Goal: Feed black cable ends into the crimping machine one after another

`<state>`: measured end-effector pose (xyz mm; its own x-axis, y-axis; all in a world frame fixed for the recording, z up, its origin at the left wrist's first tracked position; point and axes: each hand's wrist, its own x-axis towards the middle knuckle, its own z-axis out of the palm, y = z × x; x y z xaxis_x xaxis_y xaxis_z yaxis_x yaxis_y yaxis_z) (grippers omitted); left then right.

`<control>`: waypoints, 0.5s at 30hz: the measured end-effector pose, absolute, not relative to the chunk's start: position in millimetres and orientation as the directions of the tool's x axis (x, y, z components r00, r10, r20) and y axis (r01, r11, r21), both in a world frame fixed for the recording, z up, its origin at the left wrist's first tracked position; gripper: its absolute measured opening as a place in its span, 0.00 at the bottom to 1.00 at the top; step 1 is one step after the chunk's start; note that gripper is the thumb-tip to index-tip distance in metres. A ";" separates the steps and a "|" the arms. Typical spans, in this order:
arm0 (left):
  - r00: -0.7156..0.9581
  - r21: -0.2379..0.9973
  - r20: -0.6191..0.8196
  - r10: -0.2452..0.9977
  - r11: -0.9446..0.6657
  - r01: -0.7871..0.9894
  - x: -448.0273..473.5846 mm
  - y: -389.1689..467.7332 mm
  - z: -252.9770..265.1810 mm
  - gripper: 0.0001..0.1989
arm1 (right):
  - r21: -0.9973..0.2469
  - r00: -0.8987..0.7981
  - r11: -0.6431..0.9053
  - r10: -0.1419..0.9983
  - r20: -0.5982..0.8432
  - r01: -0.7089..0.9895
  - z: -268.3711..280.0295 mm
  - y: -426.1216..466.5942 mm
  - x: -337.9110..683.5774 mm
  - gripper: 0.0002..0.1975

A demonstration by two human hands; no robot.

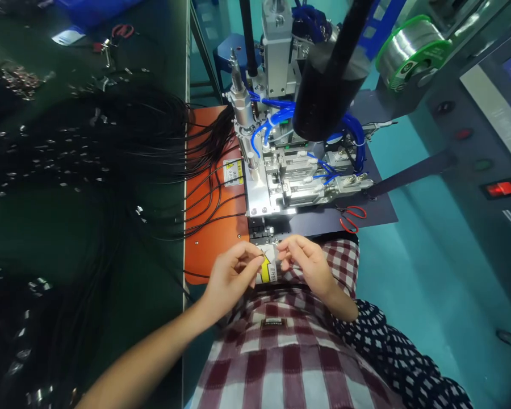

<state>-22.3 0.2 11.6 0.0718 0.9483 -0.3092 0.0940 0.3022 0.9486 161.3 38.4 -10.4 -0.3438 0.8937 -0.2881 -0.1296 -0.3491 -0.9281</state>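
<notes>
My left hand [236, 271] is closed in a pinch just in front of the machine. A thin black cable [197, 275] runs over the orange board into this hand, and a tiny dark end shows at the fingertips. To its right, my right hand [309, 264] has thumb and fingers drawn together; whatever lies between them is too small to make out. The fingertips of both hands are a little apart, above a white and yellow label [269, 271]. Beyond them stands the metal fixture [259, 196] of the machine, with several black cables [215, 216] leading to its left side.
Red-handled scissors [352, 218] lie right of the fixture. A solder wire spool [413, 54] and a black cylinder [326, 94] are above. Bundled black cables [153, 130] with shiny connectors cover the dark table at left. A lit red switch [500, 188] is far right.
</notes>
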 end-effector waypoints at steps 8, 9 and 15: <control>0.263 0.944 -0.113 0.958 0.021 0.328 -30.5 -1.5 12.8 0.07 | -0.973 -0.395 -0.229 0.896 -0.203 -0.019 -10.2 24.5 150.1 0.05; 0.293 0.924 -0.088 0.952 -0.032 0.381 -42.8 1.4 14.7 0.07 | -0.970 -0.402 -0.242 0.890 -0.215 -0.015 -10.5 23.8 148.8 0.05; 0.011 0.150 -0.095 0.995 0.003 0.989 -153.3 21.1 23.4 0.30 | -0.946 -0.469 -0.323 0.833 -0.295 0.021 -12.1 21.5 150.1 0.04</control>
